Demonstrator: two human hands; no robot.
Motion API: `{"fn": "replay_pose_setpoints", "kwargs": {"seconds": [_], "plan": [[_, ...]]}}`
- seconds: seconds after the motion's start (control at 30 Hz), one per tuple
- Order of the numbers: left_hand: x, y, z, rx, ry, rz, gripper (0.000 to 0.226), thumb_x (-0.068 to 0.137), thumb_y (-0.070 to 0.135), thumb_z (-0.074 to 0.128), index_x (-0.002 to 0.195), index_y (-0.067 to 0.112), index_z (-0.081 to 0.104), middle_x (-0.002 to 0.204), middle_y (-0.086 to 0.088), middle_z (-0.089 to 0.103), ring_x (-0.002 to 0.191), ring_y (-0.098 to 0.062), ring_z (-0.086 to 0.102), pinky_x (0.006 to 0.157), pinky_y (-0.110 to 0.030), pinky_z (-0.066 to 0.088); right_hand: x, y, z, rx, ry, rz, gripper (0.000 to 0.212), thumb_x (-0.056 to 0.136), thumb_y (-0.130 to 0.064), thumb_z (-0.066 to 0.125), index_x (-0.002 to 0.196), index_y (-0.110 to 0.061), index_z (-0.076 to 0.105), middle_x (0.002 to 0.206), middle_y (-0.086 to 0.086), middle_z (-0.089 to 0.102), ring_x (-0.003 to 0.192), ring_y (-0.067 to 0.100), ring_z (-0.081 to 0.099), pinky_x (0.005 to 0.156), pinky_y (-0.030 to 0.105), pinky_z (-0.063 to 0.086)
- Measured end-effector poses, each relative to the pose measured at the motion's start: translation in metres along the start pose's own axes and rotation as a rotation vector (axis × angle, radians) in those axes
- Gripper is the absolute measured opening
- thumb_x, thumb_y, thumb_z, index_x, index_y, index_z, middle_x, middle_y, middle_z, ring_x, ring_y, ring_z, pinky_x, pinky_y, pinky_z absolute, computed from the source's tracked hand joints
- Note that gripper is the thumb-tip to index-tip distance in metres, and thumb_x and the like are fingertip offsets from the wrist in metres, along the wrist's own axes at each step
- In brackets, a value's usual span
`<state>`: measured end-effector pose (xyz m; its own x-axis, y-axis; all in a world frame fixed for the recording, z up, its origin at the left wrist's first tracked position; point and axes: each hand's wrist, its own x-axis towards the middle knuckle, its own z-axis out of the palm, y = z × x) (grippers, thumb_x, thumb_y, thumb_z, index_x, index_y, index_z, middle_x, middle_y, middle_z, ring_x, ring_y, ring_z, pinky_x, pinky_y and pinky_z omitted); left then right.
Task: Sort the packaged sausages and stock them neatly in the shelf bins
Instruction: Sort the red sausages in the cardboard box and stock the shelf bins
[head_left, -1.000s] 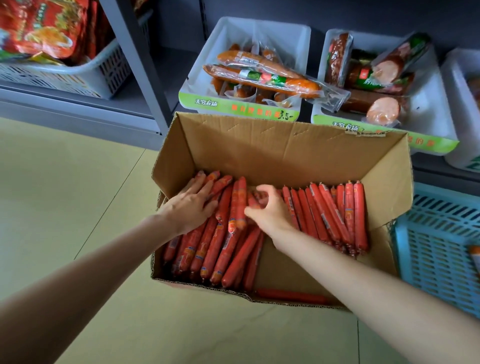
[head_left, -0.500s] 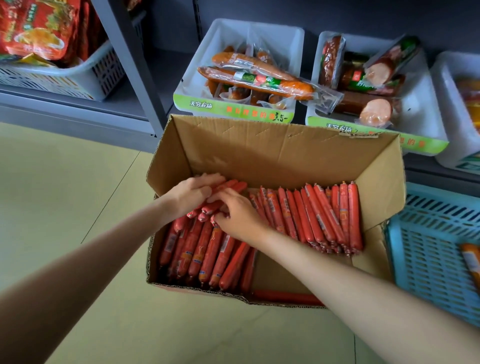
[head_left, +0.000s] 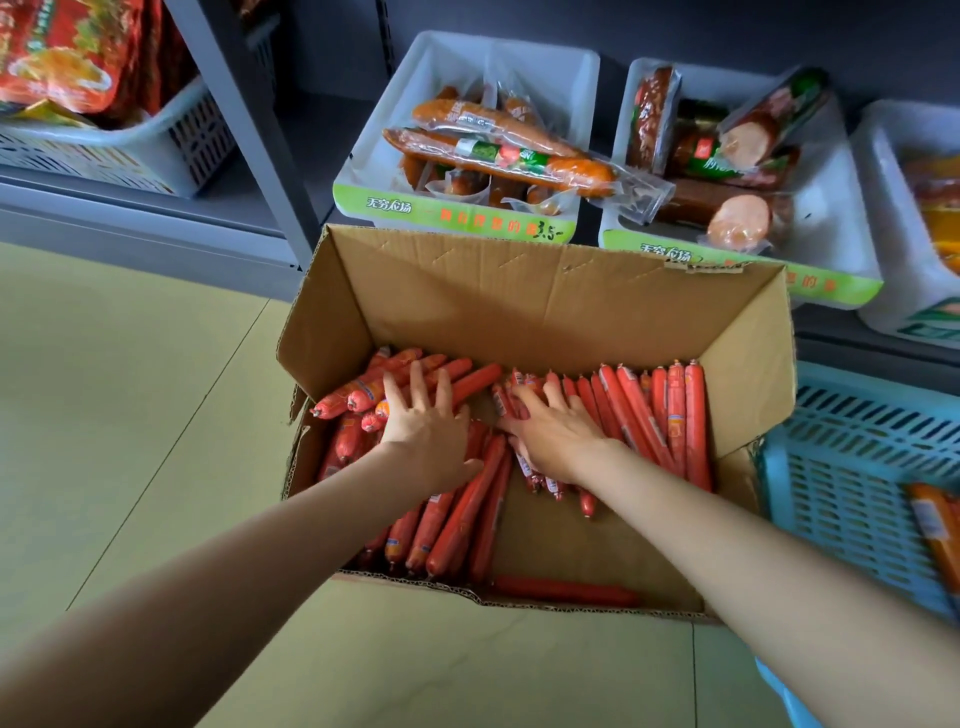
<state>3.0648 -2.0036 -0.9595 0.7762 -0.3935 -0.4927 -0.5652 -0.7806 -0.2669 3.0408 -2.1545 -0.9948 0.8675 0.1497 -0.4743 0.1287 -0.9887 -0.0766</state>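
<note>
**Both hands flat on the red sticks in the carton**

Nearest the camera, one loose sausage (head_left: 563, 591) lies crosswise along the near wall of the cardboard box (head_left: 519, 296); beyond it the left hand (head_left: 428, 434) lies with fingers straight and spread on the left pile of sausages (head_left: 447, 514), pressing and holding none; the right hand (head_left: 553, 434) lies palm down on the right row of sausages (head_left: 670, 421), its fingers extended and its thumb low beside them, with nothing visibly gripped (whether a stick is caught under the palm cannot be told). The right row runs near to far, in line with the right forearm; the sticks at the left pile's far end are skewed across the box, so the left hand, which is on them, would probably have to turn them before gathering. Just right of the box stands a blue basket (head_left: 852, 467) with a few sausages. Farther off, on the shelf, a white bin (head_left: 452, 213) and its neighbour bin (head_left: 831, 280) hold bagged sausages; the red sticks are all in the box yet.
</note>
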Motion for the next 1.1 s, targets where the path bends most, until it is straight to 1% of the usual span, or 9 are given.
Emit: {"fn": "replay_pose_setpoints", "kwargs": {"seconds": [0.17,0.3,0.47,0.53,0.63,0.77,0.9,1.0,1.1], "plan": [[-0.002,0.010,-0.003,-0.100,0.020,-0.045,0.063,0.096,0.053,0.028,0.147,0.017,0.023,0.157,-0.016,-0.005,0.142,-0.043,-0.006,0.113,-0.057,0.005,-0.001,0.001,-0.003,-0.040,-0.008,0.006,0.039,0.101,-0.027,0.032,0.140,-0.030,0.039,0.153,0.006,0.011,0.140,0.042,0.006,0.111,0.051,0.015],[0.007,-0.008,-0.006,-0.091,0.032,-0.054,0.054,0.097,0.051,0.023,0.147,0.034,0.019,0.158,-0.010,0.000,0.143,-0.040,0.002,0.114,-0.052,0.008,-0.029,0.010,-0.003,0.037,0.360,-0.149,0.024,0.096,-0.017,0.045,0.110,-0.008,0.063,0.120,0.014,0.053,0.115,0.038,0.048,0.102,0.045,0.041],[0.010,-0.014,-0.003,-0.074,0.013,-0.041,0.054,0.097,0.054,0.019,0.148,0.040,0.009,0.159,-0.006,-0.005,0.144,-0.038,-0.004,0.112,-0.058,0.001,-0.088,0.001,0.003,0.297,-0.298,-0.247,0.029,0.097,-0.012,0.043,0.116,-0.008,0.066,0.114,0.005,0.067,0.077,-0.011,0.058,0.074,0.005,0.039],[0.010,-0.013,-0.001,-0.062,0.029,-0.045,0.054,0.096,0.055,0.019,0.148,0.040,0.009,0.159,-0.005,-0.007,0.144,-0.037,-0.005,0.112,-0.058,0.000,-0.087,0.000,0.012,0.275,-0.374,-0.244,0.036,0.095,-0.006,0.040,0.125,-0.006,0.060,0.126,0.006,0.061,0.104,0.007,0.057,0.084,0.011,0.037],[0.009,-0.013,0.003,-0.087,0.045,-0.021,0.054,0.097,0.053,0.018,0.148,0.038,0.010,0.159,-0.004,-0.007,0.144,-0.036,-0.007,0.111,-0.058,-0.002,-0.071,0.000,0.015,0.300,-0.473,-0.171,0.037,0.094,-0.005,0.041,0.128,-0.006,0.056,0.120,0.009,0.063,0.091,0.015,0.056,0.073,0.017,0.041],[0.004,-0.012,0.003,-0.062,0.138,0.050,0.054,0.098,0.047,0.021,0.149,0.029,0.018,0.159,-0.001,0.000,0.145,-0.030,-0.005,0.113,-0.057,-0.005,-0.056,-0.006,0.025,0.196,-0.632,-0.215,0.037,0.093,-0.008,0.050,0.129,-0.003,0.054,0.129,0.011,0.058,0.115,0.027,0.055,0.097,0.031,0.044],[-0.001,-0.010,-0.002,-0.069,0.252,0.172,0.047,0.099,0.036,0.028,0.144,0.021,0.032,0.157,-0.004,0.014,0.146,-0.023,0.006,0.115,-0.051,0.002,-0.054,-0.007,0.026,0.189,-0.659,-0.216,0.036,0.090,-0.020,0.062,0.121,-0.001,0.061,0.119,0.013,0.062,0.093,0.021,0.057,0.090,0.037,0.051],[-0.006,0.004,0.001,-0.177,0.475,0.378,0.042,0.089,0.027,0.034,0.116,0.014,0.064,0.132,-0.010,0.055,0.122,-0.028,0.053,0.103,-0.042,0.039,-0.061,0.007,0.016,0.317,-0.657,-0.149,0.037,0.090,-0.022,0.063,0.122,-0.005,0.059,0.117,0.010,0.060,0.084,0.014,0.057,0.076,0.025,0.048],[-0.002,0.020,0.003,-0.431,0.314,0.315,0.036,0.096,0.025,0.035,0.121,0.010,0.056,0.133,-0.007,0.050,0.121,-0.025,0.051,0.102,-0.033,0.039,-0.069,0.032,-0.005,0.602,-0.491,-0.039,0.024,0.094,-0.021,0.057,0.115,-0.010,0.056,0.106,0.002,0.062,0.094,0.015,0.060,0.075,0.021,0.046]]}}
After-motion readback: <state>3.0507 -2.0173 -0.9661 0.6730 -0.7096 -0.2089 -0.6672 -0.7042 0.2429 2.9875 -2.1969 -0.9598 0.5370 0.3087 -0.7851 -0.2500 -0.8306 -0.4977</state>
